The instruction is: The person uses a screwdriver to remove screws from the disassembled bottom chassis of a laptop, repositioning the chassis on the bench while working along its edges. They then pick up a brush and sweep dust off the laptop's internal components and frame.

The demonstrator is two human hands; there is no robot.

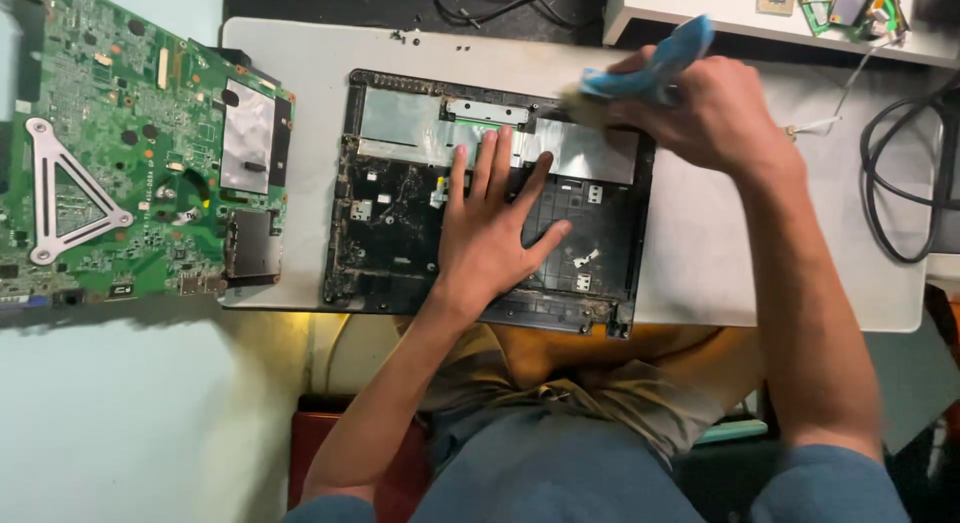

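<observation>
Black plastic, thin and probably light but brittle at its clips, makes up the single laptop shell (400, 243) lying near the front edge of the tabletop (720, 253), where it is pinned flat by the left hand (490, 233), fingers spread apart. One blue brush (650, 63) is clamped in the right hand (700, 113) over the shell's far right corner (blurred). One green board (130, 153) lies at the tabletop's left edge.

Black laptop base shell (400, 233) is lying flat and open side up on the pale tabletop (760, 273), silver foil lining its far edge, interior dusty. You are pressing it with a flat palm and gripping a blue-handled brush (650, 68), blurred, over its far right corner.
</observation>
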